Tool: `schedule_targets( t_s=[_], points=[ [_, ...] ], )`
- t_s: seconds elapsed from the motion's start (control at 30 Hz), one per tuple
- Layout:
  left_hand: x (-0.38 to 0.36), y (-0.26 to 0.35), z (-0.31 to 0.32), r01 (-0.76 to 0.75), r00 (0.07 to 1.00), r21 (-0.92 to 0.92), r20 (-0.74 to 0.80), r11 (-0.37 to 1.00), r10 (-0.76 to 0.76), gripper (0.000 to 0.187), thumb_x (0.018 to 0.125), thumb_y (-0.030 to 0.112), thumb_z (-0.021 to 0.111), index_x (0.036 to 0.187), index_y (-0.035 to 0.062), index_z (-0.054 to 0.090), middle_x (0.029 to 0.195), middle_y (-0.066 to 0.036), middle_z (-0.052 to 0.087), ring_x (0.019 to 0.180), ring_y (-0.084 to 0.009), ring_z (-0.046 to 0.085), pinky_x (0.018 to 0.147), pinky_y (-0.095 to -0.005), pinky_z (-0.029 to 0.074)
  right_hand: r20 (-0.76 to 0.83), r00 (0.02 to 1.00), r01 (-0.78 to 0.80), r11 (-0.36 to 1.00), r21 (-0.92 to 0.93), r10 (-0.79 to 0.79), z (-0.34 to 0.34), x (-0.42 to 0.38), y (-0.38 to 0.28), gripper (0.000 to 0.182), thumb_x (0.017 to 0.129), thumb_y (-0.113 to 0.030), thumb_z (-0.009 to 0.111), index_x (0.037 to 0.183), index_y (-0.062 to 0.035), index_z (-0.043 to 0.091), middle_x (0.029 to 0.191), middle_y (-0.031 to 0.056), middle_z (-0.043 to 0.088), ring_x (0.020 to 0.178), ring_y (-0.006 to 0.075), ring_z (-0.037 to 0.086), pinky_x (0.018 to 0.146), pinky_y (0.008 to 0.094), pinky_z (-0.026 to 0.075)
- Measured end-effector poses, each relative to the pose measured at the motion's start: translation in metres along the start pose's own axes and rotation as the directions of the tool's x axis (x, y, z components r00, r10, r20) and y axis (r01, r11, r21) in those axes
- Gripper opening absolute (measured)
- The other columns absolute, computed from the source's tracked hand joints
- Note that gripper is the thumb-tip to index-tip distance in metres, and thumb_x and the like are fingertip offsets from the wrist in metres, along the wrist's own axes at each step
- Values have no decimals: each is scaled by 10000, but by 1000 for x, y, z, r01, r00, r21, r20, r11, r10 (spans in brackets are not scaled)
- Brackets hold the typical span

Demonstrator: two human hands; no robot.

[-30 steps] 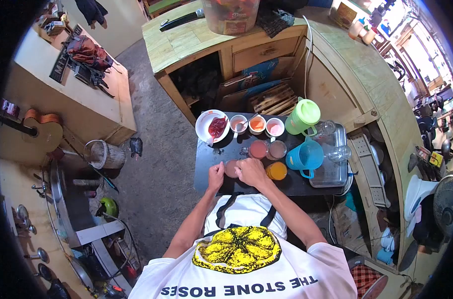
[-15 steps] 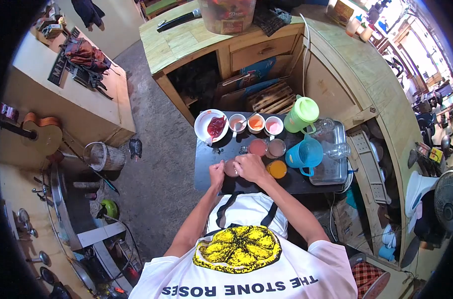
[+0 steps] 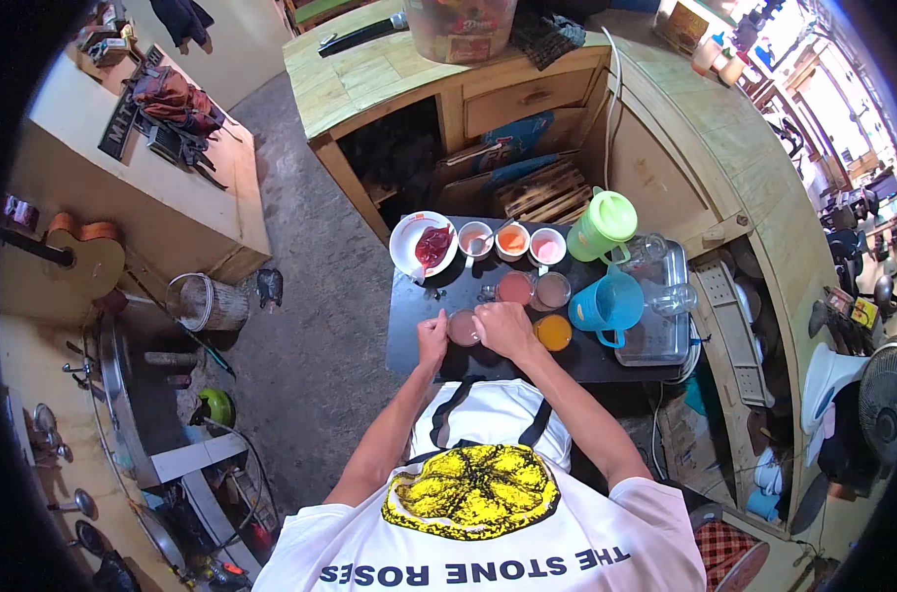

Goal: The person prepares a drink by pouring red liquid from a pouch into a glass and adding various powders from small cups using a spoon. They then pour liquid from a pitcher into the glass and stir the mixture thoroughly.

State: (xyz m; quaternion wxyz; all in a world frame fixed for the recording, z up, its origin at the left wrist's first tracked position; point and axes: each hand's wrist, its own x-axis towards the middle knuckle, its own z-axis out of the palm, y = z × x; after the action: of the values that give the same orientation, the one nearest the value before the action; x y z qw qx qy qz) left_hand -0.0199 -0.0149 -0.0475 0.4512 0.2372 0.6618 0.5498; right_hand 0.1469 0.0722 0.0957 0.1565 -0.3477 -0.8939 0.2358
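Observation:
Near the front of the black table (image 3: 409,326) stands a glass of pinkish-brown drink (image 3: 462,328). My left hand (image 3: 432,340) is closed at its left side, and my right hand (image 3: 502,329) has curled fingers at its right rim. Behind them are a glass of red drink (image 3: 514,287) and a brownish one (image 3: 552,290). A glass of orange drink (image 3: 553,333) is right of my right hand. Farther back are a white bowl with a red packet (image 3: 432,247) and three white cups (image 3: 511,241). What my right fingers hold besides the glass cannot be made out.
A green pitcher (image 3: 602,227), a blue pitcher (image 3: 606,302) and a metal tray (image 3: 655,340) with clear glasses occupy the table's right side. A wooden counter (image 3: 369,74) stands behind. A wicker bin (image 3: 209,302) is on the floor at left.
The view has shifted slightly, so the table and its items appear a little farther right. Both hands remain at the same glass.

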Motion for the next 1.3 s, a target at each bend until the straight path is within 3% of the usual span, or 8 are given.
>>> schedule_targets(
  t_s=[0.1,0.3,0.5,0.7,0.9,1.0,1.2,1.3],
  points=[
    [3,-7,-1,-49,999,11,21,999,49,562,1047,330,546,557,73,448,565,67,421,560,-49,345,491,-309,268,117,993,7,1000,1,-7,-8,-2,-1,197,863,-179,654,747,-21,675,726,202,676,698,388,678,653,494,534],
    [2,-10,-4,-146,989,117,39,982,142,568,1064,334,507,578,53,426,564,54,405,558,-64,345,489,-330,277,-75,993,-91,994,67,96,-10,1,-4,210,865,-200,665,760,-18,685,741,219,674,731,405,680,670,507,531],
    [-3,12,-4,-228,973,286,49,931,224,571,1062,339,502,618,-19,464,540,-9,404,553,-98,373,495,-374,317,151,989,-16,999,36,10,-7,-2,7,203,872,-197,666,776,-21,694,752,209,685,733,396,684,674,501,533],
    [-8,23,0,-243,967,389,22,889,255,574,1053,352,511,650,-56,510,537,-62,407,548,-117,392,504,-402,347,-86,993,-82,995,49,86,0,-1,4,201,866,-187,671,769,-13,696,746,222,679,745,403,684,681,506,535],
    [-7,18,1,-230,970,366,8,902,244,584,1054,365,503,648,-54,504,534,-70,405,538,-126,394,502,-408,346,56,997,-48,999,23,47,-8,-4,-3,213,873,-185,663,747,-16,693,721,212,681,693,385,685,646,489,541],
    [-3,8,-1,-241,968,350,20,905,250,585,1056,363,497,646,-54,503,530,-72,406,535,-131,397,501,-408,347,-150,981,-110,992,64,119,-5,-1,-4,222,861,-197,671,747,-7,692,708,227,669,688,404,678,649,496,541],
    [-6,19,0,-239,968,381,24,893,248,590,1059,361,490,647,-62,506,528,-88,413,531,-141,398,505,-412,355,69,997,-28,999,-36,30,-6,0,3,226,848,-202,668,726,-12,679,699,221,667,692,401,678,652,497,541],
    [-9,23,2,-230,970,386,21,893,241,587,1060,359,488,652,-62,510,530,-95,421,534,-144,400,509,-411,360,43,999,20,994,105,-24,-8,3,1,226,836,-205,668,725,-9,689,701,221,670,683,404,678,646,501,544]
  ],
)
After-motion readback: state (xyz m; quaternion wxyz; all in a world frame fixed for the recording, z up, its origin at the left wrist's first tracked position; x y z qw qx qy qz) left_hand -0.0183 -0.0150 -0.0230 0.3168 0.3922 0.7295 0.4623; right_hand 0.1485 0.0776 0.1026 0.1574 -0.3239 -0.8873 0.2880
